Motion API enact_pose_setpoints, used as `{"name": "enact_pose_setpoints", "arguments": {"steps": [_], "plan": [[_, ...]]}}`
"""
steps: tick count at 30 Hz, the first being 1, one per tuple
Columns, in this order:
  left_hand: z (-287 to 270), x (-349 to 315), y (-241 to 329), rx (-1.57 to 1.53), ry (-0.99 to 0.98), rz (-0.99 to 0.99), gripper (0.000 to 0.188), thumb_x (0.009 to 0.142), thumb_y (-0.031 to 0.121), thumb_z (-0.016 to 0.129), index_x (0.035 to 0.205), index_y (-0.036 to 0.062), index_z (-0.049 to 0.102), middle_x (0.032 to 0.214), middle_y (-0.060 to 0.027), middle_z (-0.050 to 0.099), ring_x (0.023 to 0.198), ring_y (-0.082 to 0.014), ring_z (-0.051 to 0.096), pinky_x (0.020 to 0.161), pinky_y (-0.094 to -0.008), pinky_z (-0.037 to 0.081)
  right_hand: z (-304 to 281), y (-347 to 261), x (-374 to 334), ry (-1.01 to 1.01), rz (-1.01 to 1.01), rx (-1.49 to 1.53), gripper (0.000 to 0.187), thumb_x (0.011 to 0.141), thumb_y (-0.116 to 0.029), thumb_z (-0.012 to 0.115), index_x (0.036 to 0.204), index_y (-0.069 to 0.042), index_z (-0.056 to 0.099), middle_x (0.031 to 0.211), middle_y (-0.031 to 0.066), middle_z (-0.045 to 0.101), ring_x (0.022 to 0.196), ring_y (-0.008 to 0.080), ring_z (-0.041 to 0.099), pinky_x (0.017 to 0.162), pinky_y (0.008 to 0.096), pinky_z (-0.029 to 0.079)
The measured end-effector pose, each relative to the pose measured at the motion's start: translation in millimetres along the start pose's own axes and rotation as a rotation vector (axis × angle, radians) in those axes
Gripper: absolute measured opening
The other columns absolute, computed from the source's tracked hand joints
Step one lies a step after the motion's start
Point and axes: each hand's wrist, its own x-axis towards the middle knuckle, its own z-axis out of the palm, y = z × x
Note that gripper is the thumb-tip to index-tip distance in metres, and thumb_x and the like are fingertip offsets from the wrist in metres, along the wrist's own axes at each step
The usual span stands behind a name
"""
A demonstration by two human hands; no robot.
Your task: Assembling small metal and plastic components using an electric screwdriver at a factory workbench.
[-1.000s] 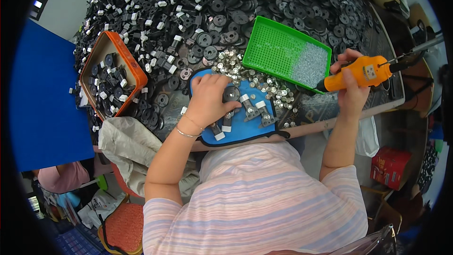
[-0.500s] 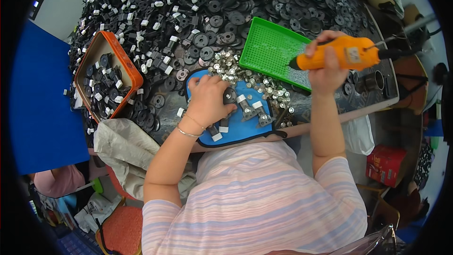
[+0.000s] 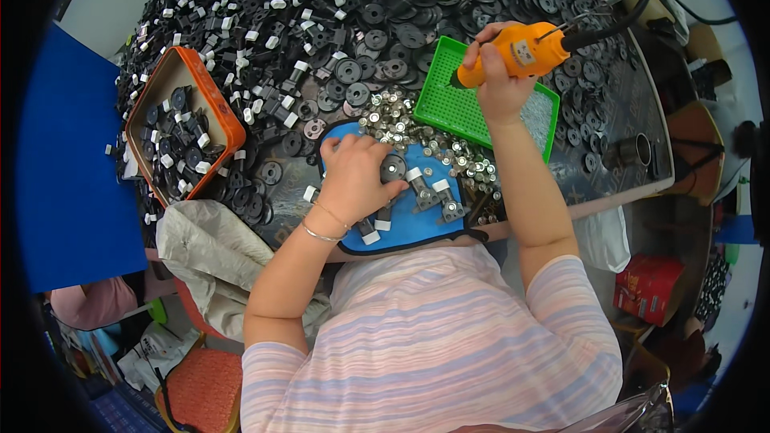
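Observation:
My left hand (image 3: 353, 176) rests on a blue mat (image 3: 413, 228), thumb and fingers closed around a black disc-shaped part (image 3: 393, 167). Most of that part's lower side is hidden by the hand. In my right hand (image 3: 504, 88) is an orange electric screwdriver (image 3: 525, 50), tilted so its dark tip points down over the left part of a green tray (image 3: 453, 108). Tiny silver pieces, probably screws, lie heaped at the tray's right end (image 3: 539, 116). Beside my left thumb sit black parts with white ends (image 3: 449, 199). Silver round caps (image 3: 389, 112) are strewn along the mat's far edge.
A big heap of black discs and white-ended parts (image 3: 265, 40) covers the table's far side. An orange-rimmed box (image 3: 228, 124) holding similar parts stands at left. A metal cup (image 3: 640, 150) lies near the right edge. Above the tray, a cable (image 3: 618, 24) runs to the screwdriver.
My right hand has swung left and slightly away from me with the screwdriver, its tip now over the tray's left part. The left hand keeps its hold on the black disc part.

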Motion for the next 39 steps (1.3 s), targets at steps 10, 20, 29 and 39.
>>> {"name": "enact_pose_setpoints", "arguments": {"steps": [10, 20, 29, 39], "plan": [[3.6, -1.9, -6.9, -0.022, 0.011, 0.035, 0.04, 0.061, 0.028, 0.08, 0.095, 0.0106, 0.069, 0.092, -0.004, 0.062, 0.097, -0.0233, 0.053, 0.093, -0.0471, 0.029, 2.7, 3.8, 3.0, -0.004, 0.013, 0.056, 0.024, 0.081, 0.004, 0.055, 0.104, -0.002, 0.047, 0.09, 0.012, 0.055, 0.062, 0.0184, 0.058, 0.059, 0.0293, 0.05], [0.2, -3.0, -9.5, -0.016, 0.013, 0.014, 0.04, 0.062, 0.026, 0.079, 0.097, 0.0104, 0.069, 0.094, -0.004, 0.062, 0.099, -0.0231, 0.052, 0.095, -0.0486, 0.027, 1.6, 2.7, 3.1, -0.025, 0.013, 0.032, 0.024, 0.081, 0.003, 0.054, 0.104, -0.001, 0.047, 0.09, 0.0115, 0.054, 0.062, 0.0185, 0.057, 0.057, 0.0287, 0.049], [-6.3, -5.8, -12.9, -0.019, 0.05, -0.011, 0.046, 0.06, 0.024, 0.081, 0.101, 0.0091, 0.067, 0.096, -0.0034, 0.062, 0.1, -0.0229, 0.052, 0.099, -0.0465, 0.025, -2.8, -6.2, 10.7, -0.008, 0.026, 0.062, 0.024, 0.083, -0.001, 0.055, 0.105, -0.001, 0.047, 0.09, 0.0123, 0.055, 0.063, 0.0205, 0.057, 0.06, 0.0315, 0.049], [4.0, 3.3, -6.1, 0.007, 0.009, 0.047, 0.038, 0.062, 0.026, 0.079, 0.096, 0.0113, 0.069, 0.09, -0.0026, 0.061, 0.098, -0.0226, 0.053, 0.097, -0.0506, 0.027, 0.4, -47.7, -7.3, -0.121, -0.043, 0.134, 0.031, 0.086, -0.02, 0.055, 0.111, -0.003, 0.044, 0.094, 0.0148, 0.051, 0.063, 0.0209, 0.056, 0.062, 0.0348, 0.047]]}}
